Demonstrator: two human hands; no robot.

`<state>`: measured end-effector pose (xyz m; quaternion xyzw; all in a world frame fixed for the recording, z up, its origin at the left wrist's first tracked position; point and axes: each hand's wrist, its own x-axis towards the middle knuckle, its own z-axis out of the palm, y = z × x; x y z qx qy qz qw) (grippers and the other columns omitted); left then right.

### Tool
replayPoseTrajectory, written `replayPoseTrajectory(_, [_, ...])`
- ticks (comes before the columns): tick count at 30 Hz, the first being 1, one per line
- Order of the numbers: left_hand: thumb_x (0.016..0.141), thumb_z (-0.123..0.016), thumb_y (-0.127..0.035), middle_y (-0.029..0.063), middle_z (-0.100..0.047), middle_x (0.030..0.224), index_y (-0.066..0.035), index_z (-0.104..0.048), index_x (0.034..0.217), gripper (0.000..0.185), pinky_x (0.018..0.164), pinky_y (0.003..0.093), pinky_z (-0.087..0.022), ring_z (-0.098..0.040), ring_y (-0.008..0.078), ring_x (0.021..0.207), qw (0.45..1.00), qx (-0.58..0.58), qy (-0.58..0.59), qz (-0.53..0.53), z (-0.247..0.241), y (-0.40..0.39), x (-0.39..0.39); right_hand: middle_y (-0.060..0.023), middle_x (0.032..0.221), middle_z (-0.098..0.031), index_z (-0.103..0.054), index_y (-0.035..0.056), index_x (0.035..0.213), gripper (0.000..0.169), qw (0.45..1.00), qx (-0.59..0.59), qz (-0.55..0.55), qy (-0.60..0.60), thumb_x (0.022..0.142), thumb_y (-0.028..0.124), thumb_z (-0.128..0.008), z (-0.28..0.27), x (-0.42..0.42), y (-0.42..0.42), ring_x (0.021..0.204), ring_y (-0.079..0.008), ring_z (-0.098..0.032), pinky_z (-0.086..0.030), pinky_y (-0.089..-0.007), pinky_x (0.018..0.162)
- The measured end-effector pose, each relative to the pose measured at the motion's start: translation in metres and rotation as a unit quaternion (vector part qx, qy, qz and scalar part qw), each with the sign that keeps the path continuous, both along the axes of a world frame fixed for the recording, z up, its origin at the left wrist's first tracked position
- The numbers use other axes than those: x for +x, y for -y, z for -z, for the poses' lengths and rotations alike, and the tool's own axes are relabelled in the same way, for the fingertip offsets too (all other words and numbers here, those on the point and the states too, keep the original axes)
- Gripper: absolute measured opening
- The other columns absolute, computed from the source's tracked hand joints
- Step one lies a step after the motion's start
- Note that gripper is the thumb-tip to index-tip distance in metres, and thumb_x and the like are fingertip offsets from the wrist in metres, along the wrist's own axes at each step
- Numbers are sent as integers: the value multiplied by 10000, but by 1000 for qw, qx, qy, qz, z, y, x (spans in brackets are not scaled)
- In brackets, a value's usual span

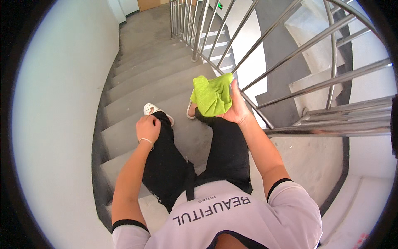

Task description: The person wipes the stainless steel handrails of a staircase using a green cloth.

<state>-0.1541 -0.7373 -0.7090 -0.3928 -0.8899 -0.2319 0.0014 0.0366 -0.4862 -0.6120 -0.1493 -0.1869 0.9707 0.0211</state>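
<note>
A lime-green cloth [213, 95] lies crumpled in my right hand [238, 107], which holds it up above my right knee, close to the stair railing. The thumb points up beside the cloth, and the cloth hides most of the fingers. On my left knee rests my left hand [148, 128], loosely curled, with no object visible in it. A pale bracelet [146, 140] circles that wrist. Both knees are bent in black trousers [228, 147]. My feet, in white clogs [150, 109], stand on a grey stair step [180, 112].
Grey stairs [149, 76] descend ahead to a landing [146, 25]. A white wall [62, 109] with a dark base band runs along the left. Metal railing bars [279, 71] flank the right, with a thick rail [329, 129] beside my right arm. Another flight shows beyond the bars.
</note>
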Motion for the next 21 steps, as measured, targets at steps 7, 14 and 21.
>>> replayPoseTrajectory(7, [913, -493, -385, 54, -511, 1204, -64, -442, 1264, 479, 948, 385, -363, -453, 177, 1139, 716, 229, 658, 26, -56, -42, 97, -89, 1264, -496, -396, 11, 1311, 488, 945, 304, 37, 119, 898, 235, -525, 17, 22, 68, 1163, -190, -472, -352, -323, 990])
replayPoseTrajectory(14, [908, -547, -278, 28, -548, 1174, -97, -470, 1217, 366, 884, 347, -409, -529, 175, 1059, 516, 324, 791, -60, -44, -46, 107, -109, 1274, -476, -387, 0, 1306, 455, 951, 252, 133, 124, 926, 240, -459, 26, 45, 64, 1155, -204, -465, -335, -342, 998])
replayPoseTrajectory(21, [943, -500, -233, 49, -560, 1133, -73, -495, 1126, 243, 908, 356, -410, -524, 183, 1060, 528, 382, 759, -5, -70, -35, 84, -141, 1326, -436, -326, 53, 1350, 529, 974, 124, 141, 130, 962, 411, -358, 19, 61, 65, 1211, -274, -451, -388, -470, 969])
